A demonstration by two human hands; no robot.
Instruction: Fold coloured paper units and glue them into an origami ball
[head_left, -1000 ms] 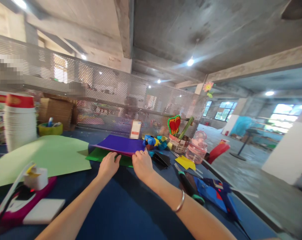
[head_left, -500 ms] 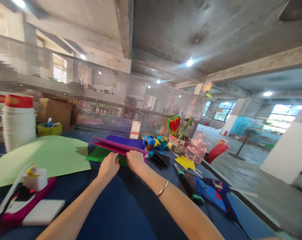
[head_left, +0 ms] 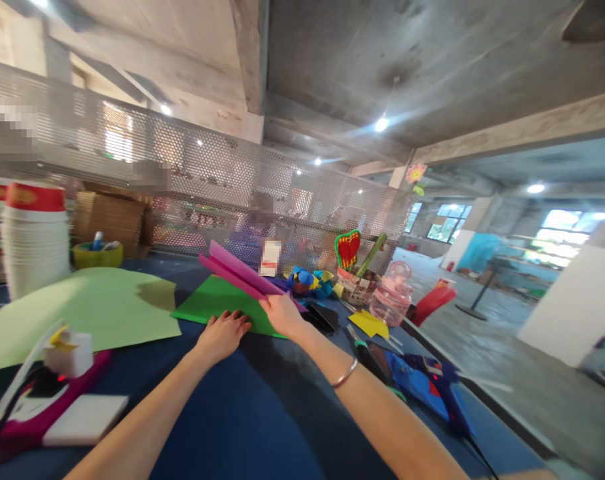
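Observation:
In the head view my right hand (head_left: 283, 315) pinches folded magenta and purple paper (head_left: 237, 268) by its near edge. The folded paper tilts up above a green sheet (head_left: 201, 304) that lies on the dark blue table. My left hand (head_left: 225, 335) rests on the near edge of that green sheet, its fingers laid out and holding nothing. Part of the green sheet is hidden under the folded paper and my right hand. Just right of my right hand is a piece of folded black paper (head_left: 323, 316).
A large pale green sheet (head_left: 107, 303) and a power strip (head_left: 19, 417) lie to the left, near stacked paper cups (head_left: 35, 247). On the right are yellow paper (head_left: 372, 324), a hot glue gun (head_left: 439, 387), a pink clear jar (head_left: 391, 297) and a basket (head_left: 358, 287). A perforated screen (head_left: 202, 180) stands behind.
My right hand has moved right with the folded paper, whose left end has lifted. My left hand has opened and lies on the green sheet, more of which shows.

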